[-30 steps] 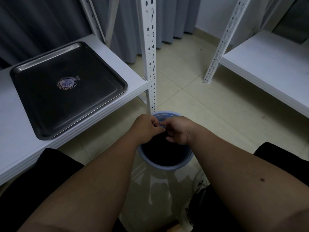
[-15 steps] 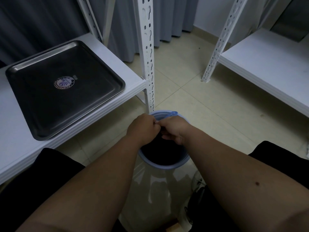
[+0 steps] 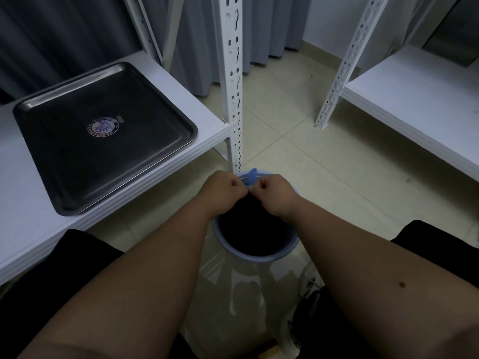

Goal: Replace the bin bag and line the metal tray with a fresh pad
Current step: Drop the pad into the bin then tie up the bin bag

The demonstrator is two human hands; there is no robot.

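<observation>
A round bin with a pale blue rim (image 3: 255,256) stands on the floor between my knees, lined with a black bag (image 3: 252,231). My left hand (image 3: 223,193) and my right hand (image 3: 276,195) sit close together over the bin's far edge, both pinched on a thin blue drawstring (image 3: 252,174) whose end sticks up between them. The metal tray (image 3: 103,133) lies bare on the white shelf (image 3: 31,221) to the left, with a round sticker at its middle. I see no pad.
A white slotted upright (image 3: 234,81) rises just behind the bin. A second white shelf (image 3: 420,110) with its own slanted post is at the right. Grey curtains hang at the back. A shoe (image 3: 308,286) rests by the bin.
My two hands have drawn slightly apart at the bin's far edge, and the blue drawstring end now stands up between them. The view has shifted a little.
</observation>
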